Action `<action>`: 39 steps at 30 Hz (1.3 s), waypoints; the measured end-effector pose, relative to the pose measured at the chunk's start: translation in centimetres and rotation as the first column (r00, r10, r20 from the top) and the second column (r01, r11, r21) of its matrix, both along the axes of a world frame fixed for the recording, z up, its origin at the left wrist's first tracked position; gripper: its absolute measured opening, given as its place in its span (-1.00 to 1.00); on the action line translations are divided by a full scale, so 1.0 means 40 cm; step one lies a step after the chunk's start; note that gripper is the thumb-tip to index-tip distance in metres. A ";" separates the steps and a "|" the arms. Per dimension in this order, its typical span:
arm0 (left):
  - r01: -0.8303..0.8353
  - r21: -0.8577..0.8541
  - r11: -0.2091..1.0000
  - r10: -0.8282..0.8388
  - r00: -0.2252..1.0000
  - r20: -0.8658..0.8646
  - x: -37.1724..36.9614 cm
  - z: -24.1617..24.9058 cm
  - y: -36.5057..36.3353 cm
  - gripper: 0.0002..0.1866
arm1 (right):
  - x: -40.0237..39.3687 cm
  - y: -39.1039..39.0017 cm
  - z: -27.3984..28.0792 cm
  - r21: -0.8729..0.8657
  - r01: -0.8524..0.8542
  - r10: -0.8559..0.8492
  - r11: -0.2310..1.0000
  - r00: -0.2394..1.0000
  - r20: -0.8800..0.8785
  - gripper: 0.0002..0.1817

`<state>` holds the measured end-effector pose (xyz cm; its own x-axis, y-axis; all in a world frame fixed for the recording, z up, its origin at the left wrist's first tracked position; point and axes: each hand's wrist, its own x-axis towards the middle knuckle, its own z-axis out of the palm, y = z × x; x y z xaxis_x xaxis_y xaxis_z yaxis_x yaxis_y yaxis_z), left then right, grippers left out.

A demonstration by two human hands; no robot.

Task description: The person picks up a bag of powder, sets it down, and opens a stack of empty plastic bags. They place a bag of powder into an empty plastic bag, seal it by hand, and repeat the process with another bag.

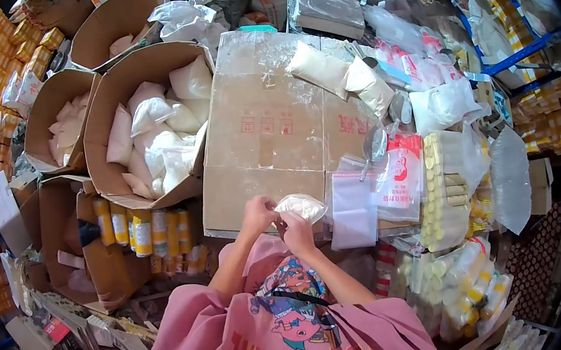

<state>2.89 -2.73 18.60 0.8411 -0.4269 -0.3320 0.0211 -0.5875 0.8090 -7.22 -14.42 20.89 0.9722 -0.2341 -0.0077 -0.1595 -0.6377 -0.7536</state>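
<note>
Close to my body, at the near edge of a cardboard sheet (256, 100), I hold a small clear plastic bag of white powder (304, 206). My left hand (261, 214) is closed, its fingertips pinching the left end of the bag. Just below it, my right hand (295, 234) grips the same end with bent fingers. The filled part of the bag points to the right. A stack of flat clear bags (352, 209) lies right of my hands. Beyond that stack rest a metal scoop (377, 142) and a red-printed plastic bag (401, 166).
Left of the sheet stands an open carton (95, 139) full of powder bags, with a smaller carton (33, 129) beside it. Two filled bags (319, 67) lie at the far right of the sheet. Bagged cream-coloured tubes (435, 193) and yellow-wrapped jars (141, 232) flank the workplace.
</note>
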 end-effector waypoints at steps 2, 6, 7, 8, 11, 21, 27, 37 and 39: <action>0.004 0.001 1.000 -0.004 1.000 -0.024 0.002 0.003 0.007 -0.79 | -0.001 -0.003 0.007 -0.031 -0.014 0.015 0.999 1.000 0.024 -0.94; 0.046 0.088 0.995 -0.051 0.997 0.052 -0.013 -0.025 0.030 -0.77 | -0.021 -0.130 0.026 -0.307 -0.229 0.218 0.924 0.974 -0.069 -0.91; 0.059 0.096 0.994 -0.065 0.996 0.055 -0.014 -0.033 0.029 -0.76 | -0.030 -0.184 0.032 -0.384 -0.284 0.257 0.878 0.959 -0.123 -0.89; 0.092 0.068 0.993 -0.094 0.995 0.023 -0.011 -0.019 0.024 -0.75 | -0.042 -0.240 0.010 -0.322 -0.270 0.226 0.907 0.959 -0.168 -0.88; 0.200 -0.054 0.978 -0.201 0.980 -0.014 -0.005 0.020 0.012 -0.71 | -0.070 -0.305 0.006 -0.359 -0.254 0.183 0.898 0.958 -0.221 -0.81; 0.588 -0.001 0.809 -0.543 0.748 0.383 0.023 0.055 0.019 -0.52 | -0.063 -0.316 0.021 -0.514 -0.416 0.230 0.751 0.893 -0.387 -0.78; 0.628 0.371 0.684 -0.719 0.667 0.196 -0.020 -0.040 -0.023 -0.67 | -0.071 -0.281 -0.059 -0.444 -0.564 0.161 0.697 0.726 -0.669 -0.84; 0.663 0.555 0.502 -0.865 0.387 0.319 -0.032 -0.027 -0.003 -0.68 | -0.095 -0.319 0.002 -0.433 -0.659 0.280 0.615 0.696 -0.662 -0.85; 0.684 0.551 0.479 -0.878 0.379 0.293 -0.028 -0.027 0.022 -0.65 | -0.100 -0.321 0.035 -0.388 -0.690 0.391 0.611 0.690 -0.609 -0.84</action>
